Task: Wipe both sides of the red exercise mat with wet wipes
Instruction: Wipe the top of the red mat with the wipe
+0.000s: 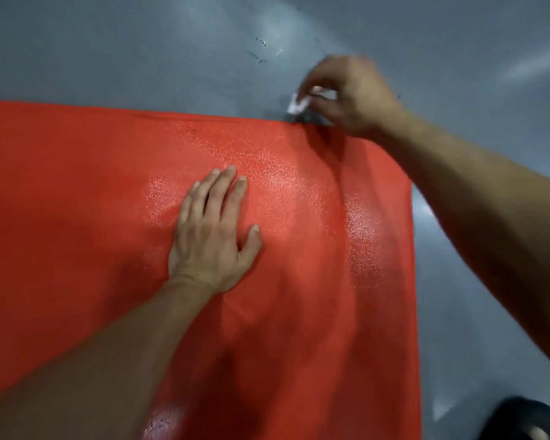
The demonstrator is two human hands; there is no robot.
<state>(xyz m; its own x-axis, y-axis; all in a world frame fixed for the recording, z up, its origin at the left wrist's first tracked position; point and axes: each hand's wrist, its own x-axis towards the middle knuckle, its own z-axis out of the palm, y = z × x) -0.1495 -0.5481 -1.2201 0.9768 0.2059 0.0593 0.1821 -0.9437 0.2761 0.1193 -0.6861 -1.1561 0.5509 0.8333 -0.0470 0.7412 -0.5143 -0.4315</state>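
Left hand (211,239) flat on mat (77,192)

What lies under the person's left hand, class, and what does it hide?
The left hand rests flat, fingers straight, on the red mat, which lies on the grey floor. The mat surface beneath the palm is covered, so its state cannot be seen.

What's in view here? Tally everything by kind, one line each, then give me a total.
Red exercise mat: 1
Wet wipe: 1, pinched in the right hand
Hands: 2, the left hand pressed flat on the mat
Dark object at the lower right corner, unclear what: 1
Total: 5, all on or above the grey floor
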